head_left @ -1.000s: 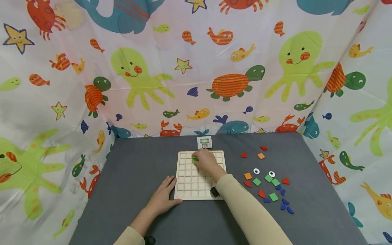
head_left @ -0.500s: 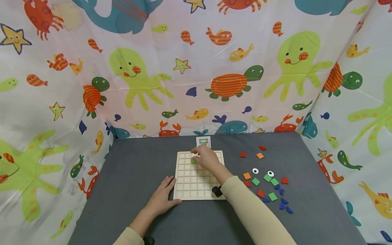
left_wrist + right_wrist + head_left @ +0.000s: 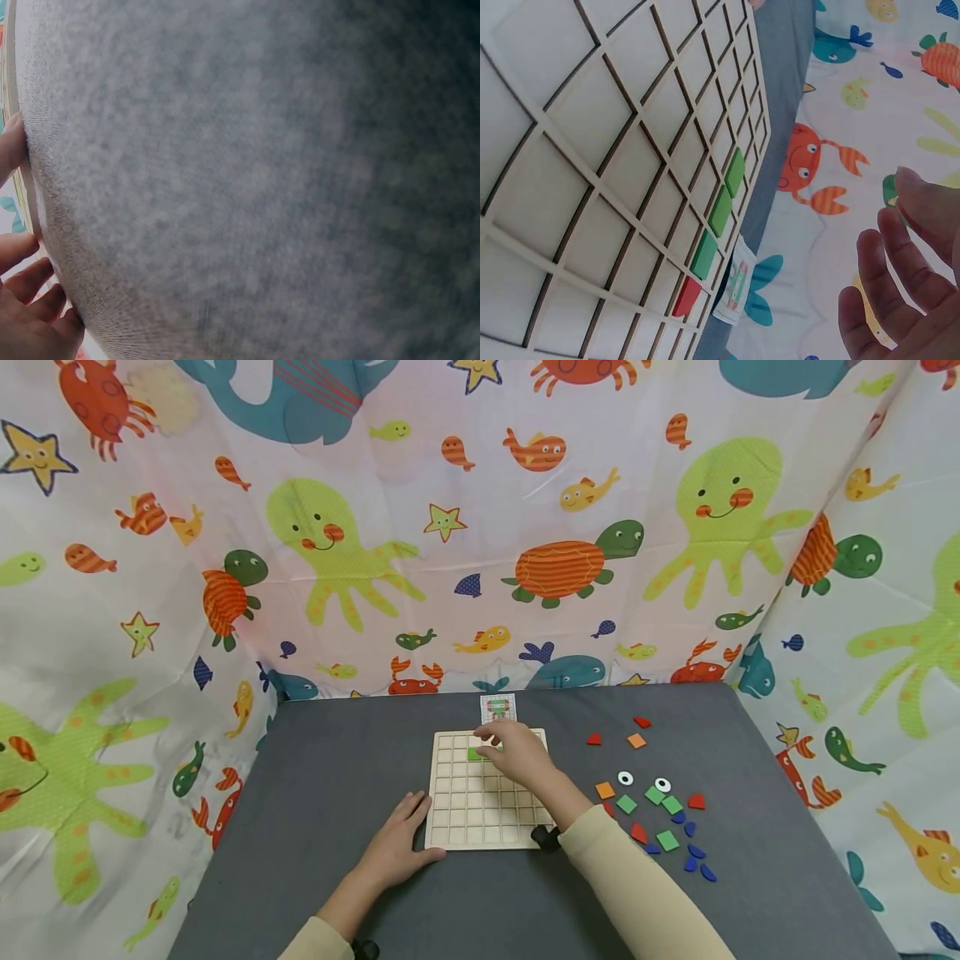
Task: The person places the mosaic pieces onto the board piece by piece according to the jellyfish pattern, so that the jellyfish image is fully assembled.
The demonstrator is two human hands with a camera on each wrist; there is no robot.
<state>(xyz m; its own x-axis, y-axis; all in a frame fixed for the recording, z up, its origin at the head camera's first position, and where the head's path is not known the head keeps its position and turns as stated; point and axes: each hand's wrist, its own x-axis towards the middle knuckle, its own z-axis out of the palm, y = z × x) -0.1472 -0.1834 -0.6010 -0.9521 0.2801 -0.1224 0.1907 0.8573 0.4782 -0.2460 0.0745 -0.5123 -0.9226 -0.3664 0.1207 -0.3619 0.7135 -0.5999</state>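
- Grey table (image 3: 337, 877) fills the lower centre of the head view, with a sea-creature curtain (image 3: 375, 527) behind it
- Wooden grid board (image 3: 465, 810) lies in the middle of the table
- Left hand (image 3: 397, 847) rests flat at the board's lower-left corner, fingers straight and touching its edge
- Right hand (image 3: 521, 756) hovers over the board's upper right cells, fingers loosely spread and holding nothing
- Loose coloured tiles (image 3: 660, 818) lie scattered right of the board
- Pattern card (image 3: 498, 707) lies just above the board's top edge
- Green tiles (image 3: 720, 210) sit in a row of cells near the top, a red tile (image 3: 686, 296) beside them
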